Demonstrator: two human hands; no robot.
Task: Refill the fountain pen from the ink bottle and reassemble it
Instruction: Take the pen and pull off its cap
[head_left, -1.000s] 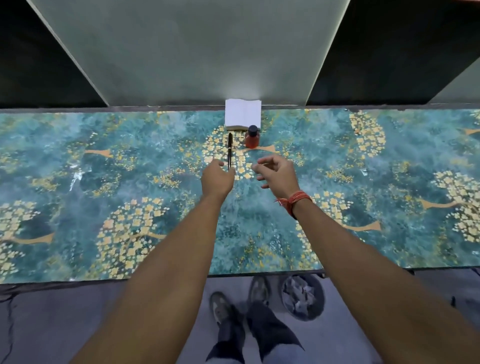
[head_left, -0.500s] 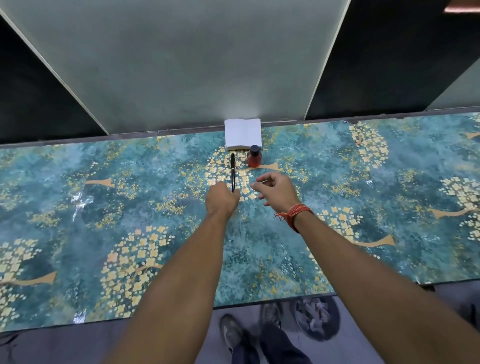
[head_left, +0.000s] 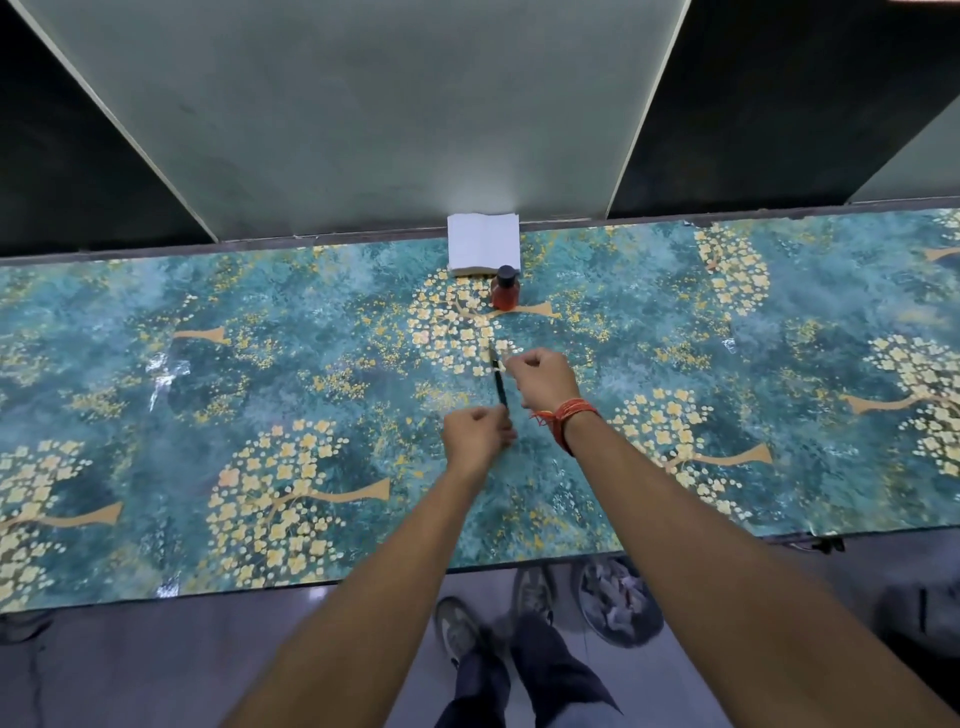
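A slim black fountain pen is held above the patterned table, tilted with its far end pointing away from me. My left hand grips its near end with curled fingers. My right hand, a red thread band on its wrist, pinches the pen near its far end, where a pale band shows. A small ink bottle with reddish contents and a dark cap stands upright farther back, apart from both hands.
A white stack of tissues lies at the table's back edge, just behind the bottle. A pale wall panel rises behind the table. Below the near table edge are my shoes and a round bin of crumpled paper.
The pen lay on the table by the bottle with my left hand at its near end. Now both hands hold it, lifted and drawn nearer to me; my right hand has closed on it.
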